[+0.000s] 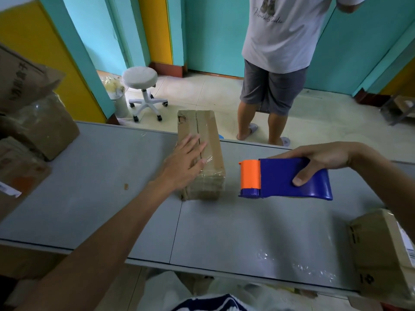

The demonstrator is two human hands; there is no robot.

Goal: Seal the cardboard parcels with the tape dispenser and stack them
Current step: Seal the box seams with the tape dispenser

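Piled parcels (40,129) sit at the left end of the tabletop (89,187), likely done. The cardboard parcel (208,135) mid-tabletop is pressed by the left hand (184,160), fingers flat; clear tape is seen across it. The tape dispenser (285,178) is gripped by the right hand (325,158), just beside it. Another box (386,250) at far right may be pending; stacking is judged left.

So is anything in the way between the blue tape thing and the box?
No, only bare table shows between the tape dispenser, held in the right hand, and the parcel. The left hand does rest flat on the parcel's top, across its seam.
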